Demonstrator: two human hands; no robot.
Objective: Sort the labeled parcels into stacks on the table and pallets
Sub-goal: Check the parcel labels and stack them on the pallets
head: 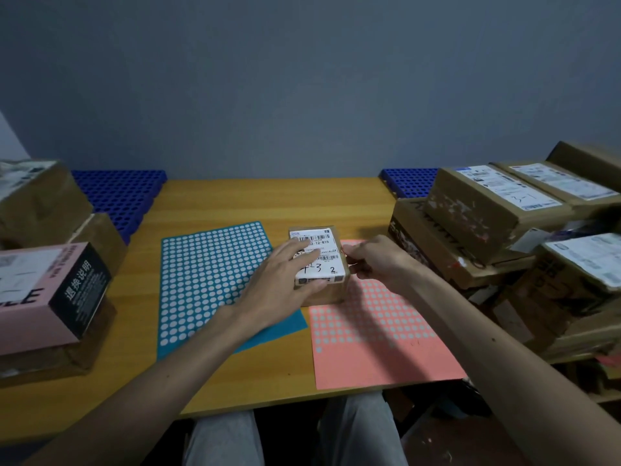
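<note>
- Parcels stand stacked along the table's [268,200] left edge, a pink box [43,290] topmost at the front; behind them the left pallet [117,193] covers the far left corner.
- Teal dotted sheet [201,280] lies left of the table's middle.
- Left hand [279,284] reaches across that sheet and rests flat on the small parcel [319,260], fingers straight over its label, pressing, not clasping.
- Small parcel sits mid-table, label up, on the far left corner of the pink sheet [376,348], its left side at the teal sheet's right edge. Its long axis runs from the near edge to the far edge.
- Right hand [373,260] is at the parcel's right side, fingers curled against that wall, apparently gripping it.
- Both hands are equally close, the parcel straight ahead between them, so I judge a lift toward either side is open.
- Right stack [487,213] crowds the right edge, with the right pallet [410,183] at the far right corner.
</note>
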